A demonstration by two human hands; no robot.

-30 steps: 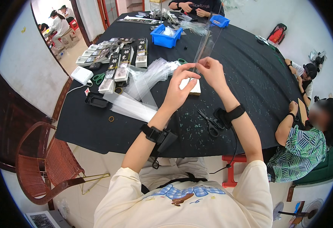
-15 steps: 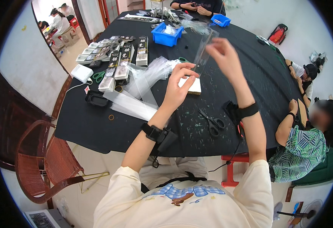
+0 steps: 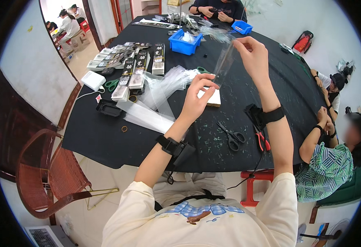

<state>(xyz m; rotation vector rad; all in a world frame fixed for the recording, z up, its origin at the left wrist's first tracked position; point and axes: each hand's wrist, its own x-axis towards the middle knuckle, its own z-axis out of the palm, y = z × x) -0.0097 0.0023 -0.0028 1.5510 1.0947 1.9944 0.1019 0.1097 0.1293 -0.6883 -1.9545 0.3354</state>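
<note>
A long transparent plastic sleeve (image 3: 223,62) is held up slantwise over the table between my hands. My left hand (image 3: 197,95) pinches its lower end between thumb and fingers. At the upper end, my right hand (image 3: 252,57) is closed with thumb and fingertips together on the sleeve's edge. Something small and dark shows at the sleeve's lower end, too small to name. Below and beside my left hand lies a white-topped pad (image 3: 214,98). A fanned pile of flat clear sleeves (image 3: 164,88) spreads to the left of that hand.
Bundled printed card packs (image 3: 127,76) lie at the left, near green-handled scissors (image 3: 111,85), a white adapter (image 3: 93,80) and a black tray (image 3: 108,108). Black scissors (image 3: 232,136) and red-handled pliers (image 3: 262,140) lie nearer me. A blue bin (image 3: 185,42) stands farther off. Co-workers sit around.
My right hand has shifted slightly right and its fingertips have closed on the sleeve's upper end. The view has moved a little. The co-worker at right has brought their hands together.
</note>
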